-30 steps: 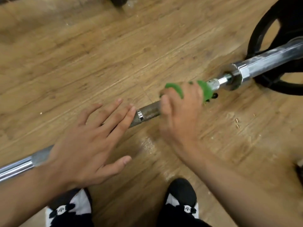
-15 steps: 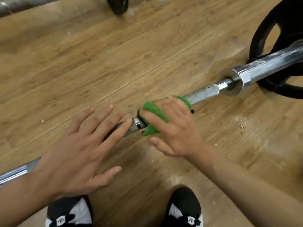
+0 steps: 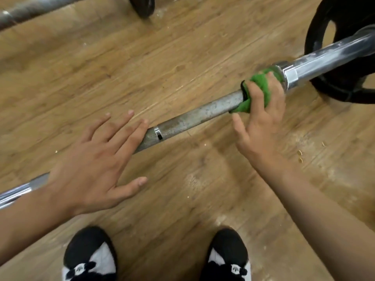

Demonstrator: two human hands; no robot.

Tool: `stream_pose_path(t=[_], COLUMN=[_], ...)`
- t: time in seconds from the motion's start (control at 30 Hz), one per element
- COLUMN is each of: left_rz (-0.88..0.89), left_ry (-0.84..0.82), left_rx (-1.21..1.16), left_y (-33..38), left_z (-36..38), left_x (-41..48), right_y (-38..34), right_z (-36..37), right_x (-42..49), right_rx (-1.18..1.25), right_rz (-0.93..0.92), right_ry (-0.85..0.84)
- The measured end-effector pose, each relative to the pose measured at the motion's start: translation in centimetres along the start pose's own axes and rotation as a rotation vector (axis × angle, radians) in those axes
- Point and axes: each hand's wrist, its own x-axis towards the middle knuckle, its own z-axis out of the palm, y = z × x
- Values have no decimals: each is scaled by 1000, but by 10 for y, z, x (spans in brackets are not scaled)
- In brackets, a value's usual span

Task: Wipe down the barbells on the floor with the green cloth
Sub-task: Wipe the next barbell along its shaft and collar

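Right hand (image 3: 261,118) grips the green cloth (image 3: 260,82) round the barbell (image 3: 194,116) on the floor (image 3: 182,57), beside its collar (image 3: 290,76); left hand (image 3: 91,159) lies flat, fingers (image 3: 130,138) straight, steadying it. Squeeze all round, twisting while sliding

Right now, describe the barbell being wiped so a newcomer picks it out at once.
Start at the big black weight plate at the right edge. The barbell runs from it diagonally to the lower left, ahead of the shoes. Unlike the second barbell at top left, it has the green cloth gripped round it by the right hand and the left hand flat on it.
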Motion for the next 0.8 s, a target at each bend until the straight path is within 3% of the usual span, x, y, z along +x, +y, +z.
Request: stream_pose_path(t=[0.07, 0.1, 0.2, 0.27, 0.3, 0.4, 0.5, 0.6, 0.7, 0.8], left_rz=[-12, -18, -23, -31, -35, -30, -43, -29, -18, -4], left_ry=[16, 22, -11, -35, -38, -34, -35, -32, -21, -11], left_rx=[-4, -4, -32, -51, -57, -72, -93, -125, -149, -127], left_y=[-1, -2, -8, -13, -14, -16, -17, -18, -18, -18], left_z=[1, 1, -1, -2, -2, -3, -4, -3, -2, -2], left_x=[5, 6, 11, 10, 10, 10, 13, 12, 9, 11], right_y=[-41, -67, -111, -84, -62, -7, -41, -85, -40, -3], right_z=[18, 27, 38, 39, 42, 39, 48, 51, 42, 32], right_x=[-1, -3, -31, -25, -16, 20, 15, -10, -6, 19], right_rx=[118, 192, 226, 187, 145, 90, 178, 209, 103, 101], right_rz=[215, 212, -146, -353, -371, -94, 134, -74, -369, -119], right_ry=[113, 95, -43, -34, 4, 149, 218, 31, -37, 52])
